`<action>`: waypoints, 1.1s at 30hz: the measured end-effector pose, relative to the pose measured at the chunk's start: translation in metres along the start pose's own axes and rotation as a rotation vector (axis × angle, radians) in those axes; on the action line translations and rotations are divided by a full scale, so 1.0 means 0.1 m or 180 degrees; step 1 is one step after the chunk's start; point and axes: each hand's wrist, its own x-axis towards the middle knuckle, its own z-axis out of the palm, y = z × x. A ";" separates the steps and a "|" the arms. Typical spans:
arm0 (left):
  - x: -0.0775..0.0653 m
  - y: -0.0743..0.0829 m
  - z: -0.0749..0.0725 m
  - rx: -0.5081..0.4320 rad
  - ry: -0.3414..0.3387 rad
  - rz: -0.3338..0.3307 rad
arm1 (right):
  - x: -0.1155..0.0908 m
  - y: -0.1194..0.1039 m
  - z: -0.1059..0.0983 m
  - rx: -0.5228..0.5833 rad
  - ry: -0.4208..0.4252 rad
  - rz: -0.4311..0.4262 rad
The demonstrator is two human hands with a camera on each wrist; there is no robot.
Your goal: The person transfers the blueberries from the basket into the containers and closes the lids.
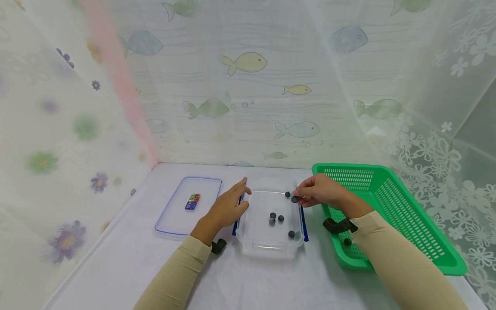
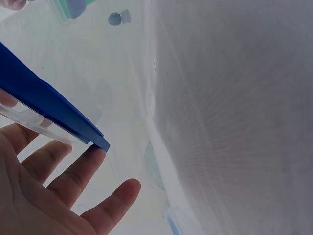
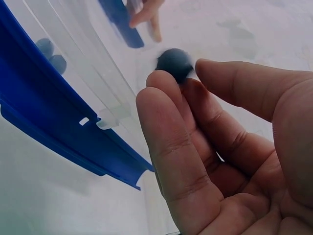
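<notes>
My right hand (image 1: 323,190) pinches a blueberry (image 3: 174,65) between thumb and fingertips, by the right side of a clear plastic container (image 1: 267,249) with blue side latches. Inside the container lie several blueberries (image 1: 280,218), a few of them clustered near its middle. At the container's left side is my left hand (image 1: 226,206), its fingers loosely extended. The left wrist view shows a finger of it touching the end of a blue latch (image 2: 54,100). In the right wrist view, another blue latch (image 3: 58,100) hangs folded outward.
On the left lies a clear lid (image 1: 164,221) with a blue seal and a colourful label (image 1: 192,202). To the right, a green basket (image 1: 420,206) stands under my right forearm, with a blueberry (image 1: 347,241) in its near end. A fish-print curtain (image 1: 248,62) hangs behind.
</notes>
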 end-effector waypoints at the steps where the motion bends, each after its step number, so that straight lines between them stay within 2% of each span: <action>1: 0.00 0.00 0.00 0.0003 -0.0010 -0.0009 | 0.00 0.00 0.00 -0.0001 -0.0005 -0.0012; 16: -0.01 0.00 -0.01 -0.0015 -0.0030 -0.0028 | 0.03 0.03 0.00 -0.0044 -0.0033 -0.0079; 27: 0.02 0.01 -0.03 -0.0032 -0.0055 0.0016 | 0.06 0.00 -0.01 -0.0156 0.0031 0.0114; 33: 0.01 -0.01 -0.02 -0.0043 -0.0044 0.0031 | 0.00 -0.02 -0.06 -0.0151 -0.0041 0.0062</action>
